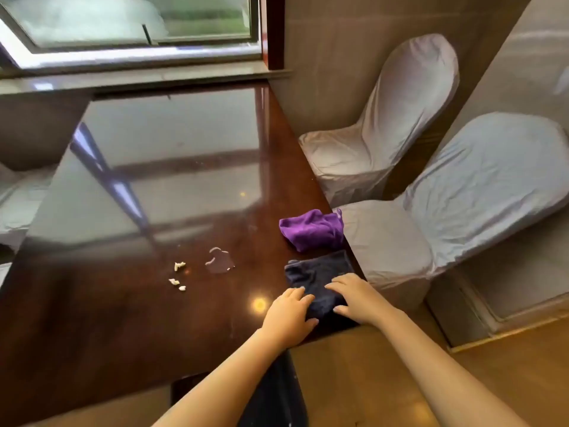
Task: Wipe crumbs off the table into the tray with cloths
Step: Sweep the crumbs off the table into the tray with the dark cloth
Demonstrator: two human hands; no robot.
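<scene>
Both bare forearms reach forward from the lower edge of the view, converging toward the near right corner of the worktop [154, 186]. The left hand [288, 315] lies palm down, fingers together and slightly curled, their tips resting on the near left part of a dark blue cloth [317, 280]. The right hand [354, 295] lies palm down too, fingers spread flat and pointing left across the same cloth, thumb toward the body. Neither grip is closed around anything; both hands press flat. The two hands sit just beside each other, apart.
</scene>
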